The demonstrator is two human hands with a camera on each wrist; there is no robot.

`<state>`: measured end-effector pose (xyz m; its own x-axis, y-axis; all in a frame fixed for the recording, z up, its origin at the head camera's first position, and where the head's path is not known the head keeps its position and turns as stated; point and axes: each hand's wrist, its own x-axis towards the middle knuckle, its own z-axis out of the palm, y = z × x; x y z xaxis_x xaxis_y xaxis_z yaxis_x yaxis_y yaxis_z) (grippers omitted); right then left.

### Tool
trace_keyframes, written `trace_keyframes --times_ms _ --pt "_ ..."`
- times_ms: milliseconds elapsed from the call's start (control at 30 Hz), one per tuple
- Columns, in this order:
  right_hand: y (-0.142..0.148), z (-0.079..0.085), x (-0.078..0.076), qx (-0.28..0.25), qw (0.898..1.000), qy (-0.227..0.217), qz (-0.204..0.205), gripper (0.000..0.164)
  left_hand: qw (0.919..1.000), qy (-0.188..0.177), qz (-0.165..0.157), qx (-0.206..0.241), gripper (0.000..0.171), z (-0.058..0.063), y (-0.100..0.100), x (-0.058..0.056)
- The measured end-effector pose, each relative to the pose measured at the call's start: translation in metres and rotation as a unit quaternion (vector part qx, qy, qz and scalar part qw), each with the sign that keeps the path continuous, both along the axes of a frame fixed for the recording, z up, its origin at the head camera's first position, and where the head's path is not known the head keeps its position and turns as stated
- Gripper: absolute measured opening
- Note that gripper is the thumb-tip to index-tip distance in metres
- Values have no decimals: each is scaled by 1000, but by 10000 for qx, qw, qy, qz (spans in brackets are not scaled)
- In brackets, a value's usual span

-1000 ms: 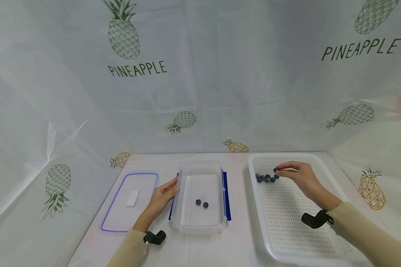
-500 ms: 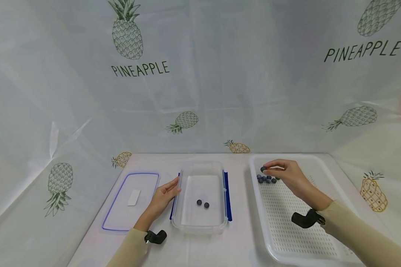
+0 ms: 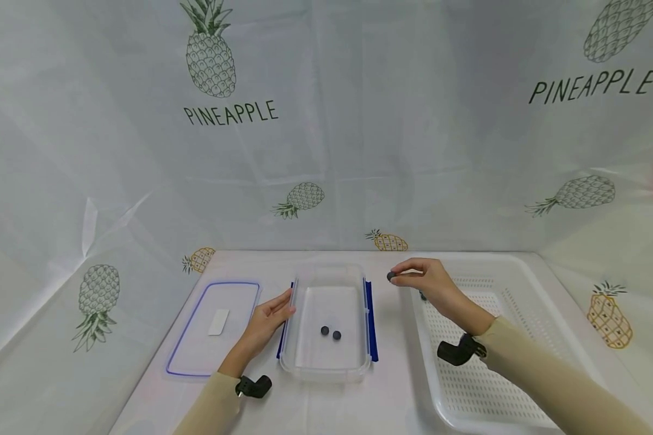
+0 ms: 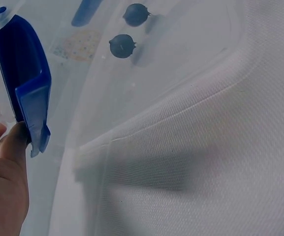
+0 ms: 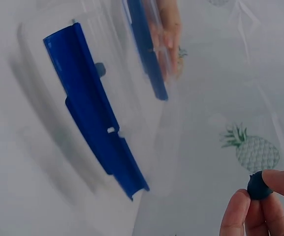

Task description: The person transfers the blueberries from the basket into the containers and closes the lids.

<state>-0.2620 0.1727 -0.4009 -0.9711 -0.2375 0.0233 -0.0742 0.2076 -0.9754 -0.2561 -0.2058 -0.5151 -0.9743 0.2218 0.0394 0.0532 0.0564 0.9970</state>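
Observation:
My right hand [image 3: 427, 284] pinches a blueberry [image 3: 390, 276] between thumb and fingertips, above the gap between the white tray and the clear food container [image 3: 326, 374]. The berry's dark round shape shows up close in the right wrist view, with the thumb [image 5: 283, 184] against it. On the left, my left hand [image 3: 266, 320] holds the container's side wall, its fingers by the blue clip [image 4: 33, 83]. Inside the container lie two blueberries [image 3: 324, 331], also visible in the left wrist view. Part of another blueberry [image 3: 423, 296] shows in the tray below my right hand; the hand covers that corner.
The white perforated tray [image 3: 441, 393] stands on the right of the table. A clear lid [image 3: 190, 356] with a blue seal and a white label lies on the left. Behind the table hangs a sheet [image 3: 337, 139] printed with pineapples.
My right hand has carried the pinched blueberry leftward from over the berries in the tray to beyond the tray's left rim. My left hand has stayed at the container.

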Motion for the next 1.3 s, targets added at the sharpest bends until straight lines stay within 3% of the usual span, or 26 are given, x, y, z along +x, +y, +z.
trace_keyframes --times_ms 200,433,1000,1300 --pt "-24 -2 -4 -232 9996 -54 166 31 10000 -12 -10 -41 57 1 0 0" --pt "-44 -7 -9 -95 9997 -49 236 28 10000 -44 -48 0 57 0 -1 0" --pt "-73 -23 -17 17 9993 -274 236 24 10000 12 -20 -10 58 1 -1 0" --pt "-80 -23 -16 37 9992 -329 228 22 10000 -12 -49 25 57 1 0 0"
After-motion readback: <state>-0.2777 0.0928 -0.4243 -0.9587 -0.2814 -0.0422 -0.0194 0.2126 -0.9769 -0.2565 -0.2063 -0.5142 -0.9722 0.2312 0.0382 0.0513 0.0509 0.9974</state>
